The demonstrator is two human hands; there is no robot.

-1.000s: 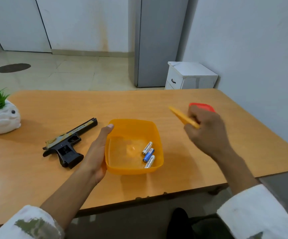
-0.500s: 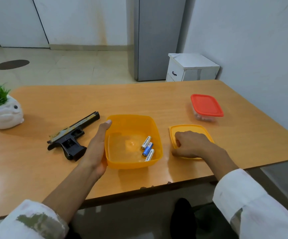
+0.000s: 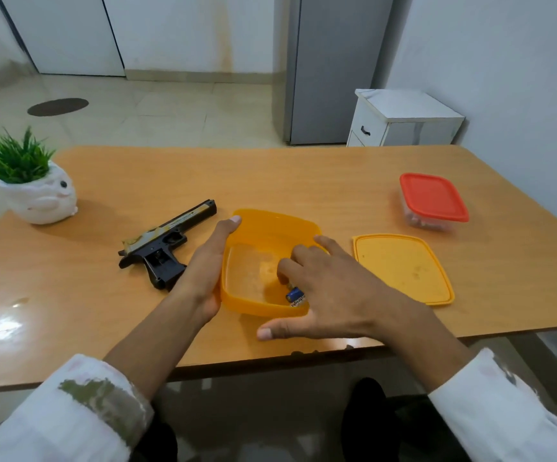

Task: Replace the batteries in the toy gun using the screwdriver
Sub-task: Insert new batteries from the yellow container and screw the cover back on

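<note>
Legible text: none. Battery (image 3: 295, 295): dark print on white band, unreadable. Toy gun (image 3: 167, 241): faint slide lettering, unreadable.

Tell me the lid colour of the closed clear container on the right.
Its flat plastic lid is red; head view shows it.

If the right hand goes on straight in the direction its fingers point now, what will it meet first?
Most likely the batteries in the orange container: the right hand has its fingertips pointing down into it, close above them. Whether they touch is unclear.
</note>
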